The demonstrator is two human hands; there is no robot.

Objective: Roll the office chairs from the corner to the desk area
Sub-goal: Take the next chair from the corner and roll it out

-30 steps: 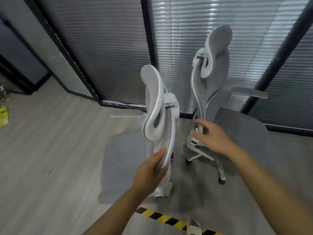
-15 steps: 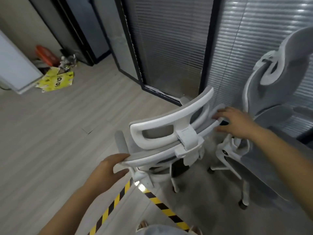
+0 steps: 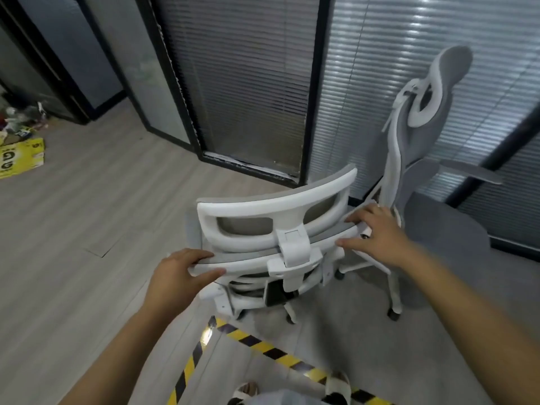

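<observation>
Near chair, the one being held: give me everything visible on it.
The near chair is seen from behind and above: white plastic frame, grey mesh back, curved headrest on a white bracket. Its white legs and dark castors stand on the floor just past the yellow-black tape. The left hand and right hand grip opposite ends of the backrest's top rail.

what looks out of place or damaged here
A yellow box and loose clutter lie dumped on the floor at far left. The strip along the bottom of the black frame looks ragged, peeling. The near chair and far chair look intact.
</observation>
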